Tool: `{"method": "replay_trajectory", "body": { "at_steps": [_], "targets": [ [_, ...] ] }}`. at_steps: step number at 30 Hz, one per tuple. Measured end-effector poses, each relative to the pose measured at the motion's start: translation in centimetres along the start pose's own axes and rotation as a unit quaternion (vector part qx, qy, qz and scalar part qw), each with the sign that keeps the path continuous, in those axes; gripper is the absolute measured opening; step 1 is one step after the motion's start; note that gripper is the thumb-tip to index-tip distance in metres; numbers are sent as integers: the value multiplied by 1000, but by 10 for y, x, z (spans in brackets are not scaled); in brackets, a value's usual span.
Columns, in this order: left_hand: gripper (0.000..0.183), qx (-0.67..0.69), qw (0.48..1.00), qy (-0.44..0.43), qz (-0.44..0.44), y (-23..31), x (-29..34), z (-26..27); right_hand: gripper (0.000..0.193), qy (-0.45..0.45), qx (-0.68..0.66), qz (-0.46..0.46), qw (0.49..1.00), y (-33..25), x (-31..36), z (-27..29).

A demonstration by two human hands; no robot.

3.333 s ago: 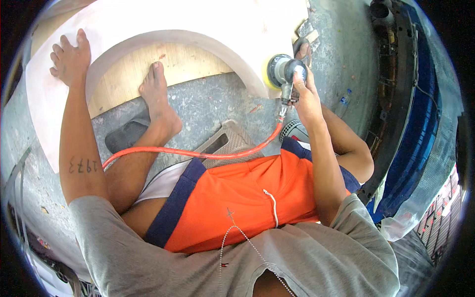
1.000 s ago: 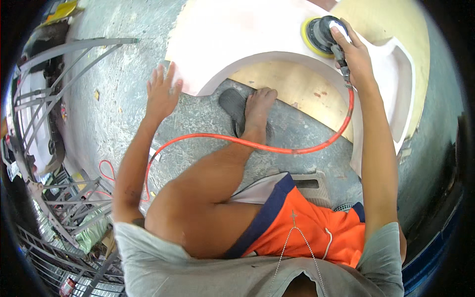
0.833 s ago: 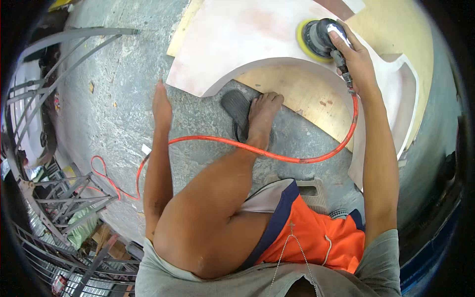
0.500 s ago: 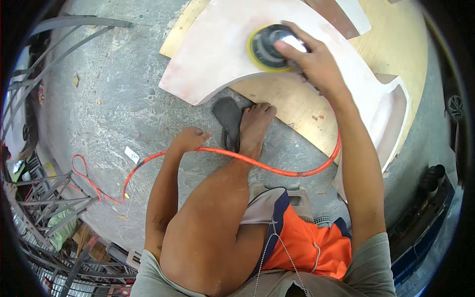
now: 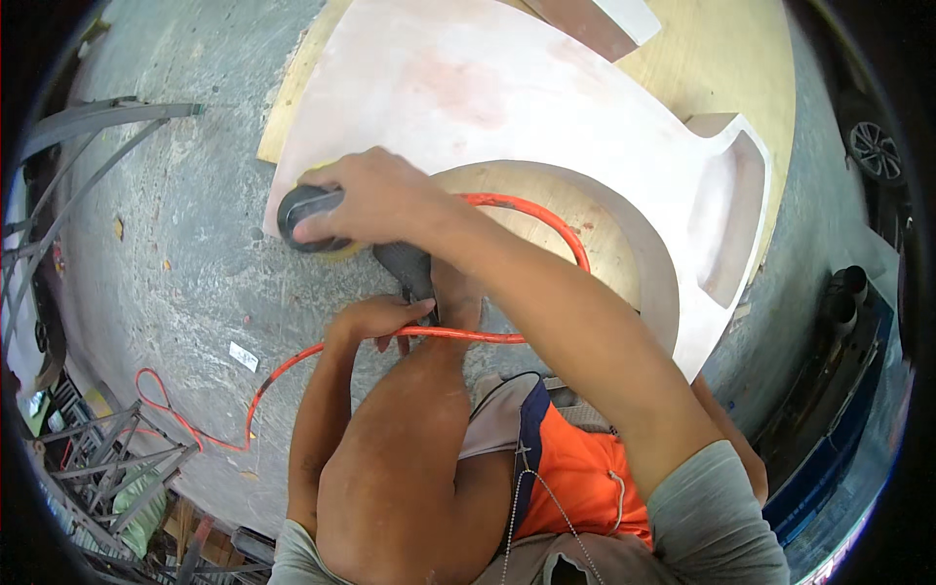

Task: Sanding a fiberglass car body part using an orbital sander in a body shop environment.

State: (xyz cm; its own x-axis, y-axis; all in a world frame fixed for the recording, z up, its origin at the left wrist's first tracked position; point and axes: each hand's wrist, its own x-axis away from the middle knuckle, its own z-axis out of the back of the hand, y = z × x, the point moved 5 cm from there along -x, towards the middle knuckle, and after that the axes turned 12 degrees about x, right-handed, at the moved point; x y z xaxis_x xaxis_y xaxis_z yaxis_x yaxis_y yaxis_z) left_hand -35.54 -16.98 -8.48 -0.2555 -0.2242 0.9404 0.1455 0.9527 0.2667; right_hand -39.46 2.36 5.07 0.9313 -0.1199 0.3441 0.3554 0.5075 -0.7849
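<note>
A large curved panel (image 5: 556, 107), white with faint pink patches, lies on a sheet of plywood. My right hand (image 5: 380, 195) is closed over a round black sander (image 5: 300, 213) with a yellow pad rim. The sander sits at the panel's left corner, partly past its edge, and its underside is hidden. An orange hose (image 5: 551, 216) loops from near my right wrist, under my forearm and across my shin. My left hand (image 5: 375, 318) is beside my ankle with the hose in its grip; some of its fingers are hidden.
The plywood (image 5: 712, 68) rests on a grey concrete floor (image 5: 185, 234). At the top lies another brown and white piece (image 5: 595, 24). Metal framework (image 5: 107, 458) stands at the lower left, curved grey bars (image 5: 107, 117) above it. Dark pipes (image 5: 843, 297) and a wheel (image 5: 875, 148) are at the right.
My right hand has swept the sander from the panel's middle left and nearer to its left corner. The hose loop followed. My left hand still holds the hose, and the view has shifted slightly.
</note>
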Motion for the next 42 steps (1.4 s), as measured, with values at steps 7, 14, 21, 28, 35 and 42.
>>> {"method": "replay_trajectory", "body": {
  "at_steps": [7, 14, 21, 28, 35, 42],
  "targets": [
    [82, -26, 996, -15, -87, 26, 5, -15, 68, 136, -62, -36, 988, 59, 8, 63],
    [65, 183, 971, 73, -136, 0, -22, 2, 71, 185, -22, -166, 968, 87, 59, 115],
    [58, 673, 675, 215, -211, -54, -29, 62, 56, 156, -39, -131, 978, 76, 50, 95],
    [57, 770, 504, 224, -321, -36, -7, 90, 58, 114, -21, -94, 989, 49, 25, 65],
    [67, 767, 518, 193, -327, -23, -4, 83, 67, 59, -25, -22, 998, 21, -3, 16],
    [52, 778, 501, 186, -329, -23, -4, 82, 61, 8, 17, 12, 1000, -20, -33, -15]
  ]
}}
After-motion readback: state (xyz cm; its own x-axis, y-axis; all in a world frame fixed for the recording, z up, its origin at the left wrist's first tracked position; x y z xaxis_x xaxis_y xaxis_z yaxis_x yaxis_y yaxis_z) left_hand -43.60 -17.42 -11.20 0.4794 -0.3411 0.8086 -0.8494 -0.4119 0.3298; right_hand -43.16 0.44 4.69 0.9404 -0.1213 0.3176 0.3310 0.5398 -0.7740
